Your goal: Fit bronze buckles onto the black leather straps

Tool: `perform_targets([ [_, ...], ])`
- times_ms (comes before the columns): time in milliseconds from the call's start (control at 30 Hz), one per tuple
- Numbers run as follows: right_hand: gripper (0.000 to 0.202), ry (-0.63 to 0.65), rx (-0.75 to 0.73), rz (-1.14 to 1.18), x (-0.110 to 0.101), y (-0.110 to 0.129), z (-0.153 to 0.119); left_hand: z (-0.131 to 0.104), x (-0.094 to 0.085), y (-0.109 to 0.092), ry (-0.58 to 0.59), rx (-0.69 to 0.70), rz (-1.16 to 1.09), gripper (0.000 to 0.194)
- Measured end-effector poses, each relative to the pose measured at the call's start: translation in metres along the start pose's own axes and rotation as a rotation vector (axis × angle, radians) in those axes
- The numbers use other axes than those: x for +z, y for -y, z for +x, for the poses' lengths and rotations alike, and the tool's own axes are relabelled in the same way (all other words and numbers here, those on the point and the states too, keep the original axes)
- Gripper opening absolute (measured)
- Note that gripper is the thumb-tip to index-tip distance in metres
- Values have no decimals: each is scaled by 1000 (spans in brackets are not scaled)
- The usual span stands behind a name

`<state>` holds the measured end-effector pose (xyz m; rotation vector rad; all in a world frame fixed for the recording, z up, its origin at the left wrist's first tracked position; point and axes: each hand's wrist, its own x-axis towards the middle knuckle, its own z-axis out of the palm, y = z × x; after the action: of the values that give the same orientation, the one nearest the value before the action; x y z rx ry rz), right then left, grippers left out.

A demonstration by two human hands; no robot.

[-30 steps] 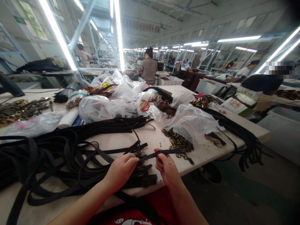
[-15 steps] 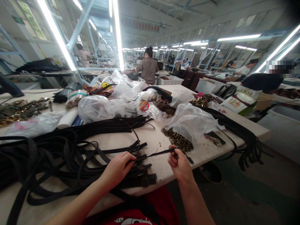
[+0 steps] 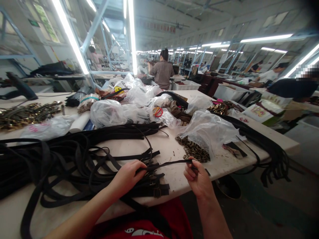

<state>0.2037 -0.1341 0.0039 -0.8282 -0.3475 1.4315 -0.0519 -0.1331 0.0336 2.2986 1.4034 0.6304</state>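
A narrow black strap [image 3: 171,162] stretches between my two hands above the near edge of the table. My left hand [image 3: 131,174] is closed on it, beside a heap of black straps [image 3: 92,179] whose ends carry metal buckles [image 3: 157,192]. At the strap's other end, my right hand [image 3: 198,177] pinches it between thumb and fingers. Just beyond the right hand lies a pile of small brass-coloured metal buckles [image 3: 193,149], partly covered by a clear plastic bag [image 3: 211,127]. What sits inside the left fist is hidden.
Bagged parts [image 3: 108,113] fill the table's middle. More black straps [image 3: 271,159] hang over its right edge. Metal fittings [image 3: 30,113] lie at far left, near a dark tool-like object [image 3: 21,86]. A person [image 3: 163,71] stands beyond the table, another [image 3: 291,86] at right.
The whole view has shifted, so everything sits slightly further right in the picture. Both hands keep their hold on the strap, in nearly the same pose.
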Motion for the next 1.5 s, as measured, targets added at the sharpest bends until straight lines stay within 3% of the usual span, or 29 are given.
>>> perform_targets([
  [200, 26, 22, -44, -48, 1, -6, -1, -2, -6, 0, 69, -36, -79, 16],
  [300, 37, 5, -63, -44, -1, -9, 1, -2, -8, -3, 115, -89, -133, 21],
  [533, 39, -24, -43, -14, -4, -12, 5, 3, -8, -4, 255, -230, -281, 33],
  [767, 28, 202, 184, -224, 24, -50, -14, 11, -3, -7, 323, -307, -365, 36],
  [867, 26, 236, 205, -256, 31, -61, -18, 11, 0, -7, 327, -309, -369, 36],
  [1500, 34, 88, 235, -41, 20, -50, -6, 7, 3, 2, 366, -340, -391, 35],
])
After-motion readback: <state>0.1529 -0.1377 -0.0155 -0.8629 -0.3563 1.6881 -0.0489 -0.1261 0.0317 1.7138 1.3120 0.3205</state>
